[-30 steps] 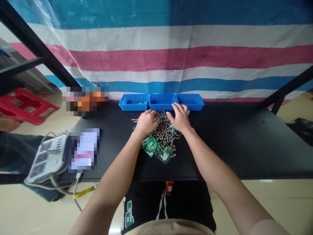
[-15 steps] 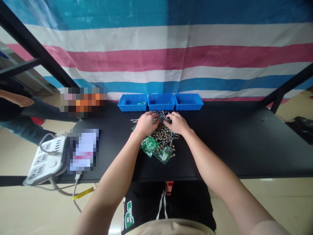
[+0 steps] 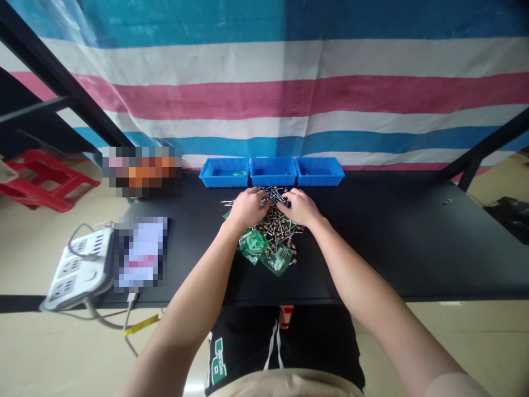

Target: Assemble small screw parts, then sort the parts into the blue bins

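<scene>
A loose pile of thin metal pins with brownish round heads (image 3: 276, 223) lies on the black table. My left hand (image 3: 249, 208) rests at the pile's left side, fingers bent and thumb apart from them. Opposite it, my right hand (image 3: 302, 208) is at the right side, also cupped with thumb and fingers apart. Both touch the pile's upper part; some fingertips are hidden among the pins. Nearer me are a bright green plastic packet (image 3: 253, 244) and a clear greenish bag (image 3: 278, 259) with pale slim pieces inside.
Behind the pile stand three blue bins: the left bin (image 3: 225, 181) with a small green item, the middle bin (image 3: 273, 180) and the right bin (image 3: 320, 180). A white power strip (image 3: 80, 267) and a blurred-out phone-like slab (image 3: 142, 253) lie left. A red stool (image 3: 53, 182) stands beyond.
My hands and the pile stay practically still. At the far left, another person has moved out of view, uncovering the red stool.
</scene>
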The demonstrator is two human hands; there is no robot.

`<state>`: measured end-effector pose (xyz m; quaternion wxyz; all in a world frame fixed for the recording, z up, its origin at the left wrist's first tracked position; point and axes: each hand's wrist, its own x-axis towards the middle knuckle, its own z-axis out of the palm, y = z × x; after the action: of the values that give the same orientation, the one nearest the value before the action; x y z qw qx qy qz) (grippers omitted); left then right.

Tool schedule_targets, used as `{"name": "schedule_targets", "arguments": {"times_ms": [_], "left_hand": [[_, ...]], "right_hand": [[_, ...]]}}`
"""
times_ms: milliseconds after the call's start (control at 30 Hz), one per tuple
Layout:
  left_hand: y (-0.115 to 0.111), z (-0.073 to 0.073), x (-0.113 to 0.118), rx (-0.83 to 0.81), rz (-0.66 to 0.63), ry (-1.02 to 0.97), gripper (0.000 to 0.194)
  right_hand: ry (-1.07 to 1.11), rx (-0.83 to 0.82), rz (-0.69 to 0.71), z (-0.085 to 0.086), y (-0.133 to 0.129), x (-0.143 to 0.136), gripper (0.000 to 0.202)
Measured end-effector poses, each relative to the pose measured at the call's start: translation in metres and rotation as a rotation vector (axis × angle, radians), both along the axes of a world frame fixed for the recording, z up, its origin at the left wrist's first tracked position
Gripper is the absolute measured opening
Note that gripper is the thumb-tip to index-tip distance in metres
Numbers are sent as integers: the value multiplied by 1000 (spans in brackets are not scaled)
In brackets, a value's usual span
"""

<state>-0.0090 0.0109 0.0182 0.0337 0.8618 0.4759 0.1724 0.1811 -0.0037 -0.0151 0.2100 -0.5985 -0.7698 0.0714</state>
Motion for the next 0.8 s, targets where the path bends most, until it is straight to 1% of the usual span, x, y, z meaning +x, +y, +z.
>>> {"name": "schedule_targets", "arguments": {"times_ms": [333, 600, 800], "left_hand": [[1, -2, 0, 11, -13, -18, 22], [1, -2, 0, 8, -9, -7, 23], [0, -1, 0, 15, -6, 2, 23]], "right_hand": [[11, -18, -19, -4, 4, 0, 32], [57, 17, -34, -6, 4, -1, 26], [83, 18, -45, -4, 3, -2, 22]]}}
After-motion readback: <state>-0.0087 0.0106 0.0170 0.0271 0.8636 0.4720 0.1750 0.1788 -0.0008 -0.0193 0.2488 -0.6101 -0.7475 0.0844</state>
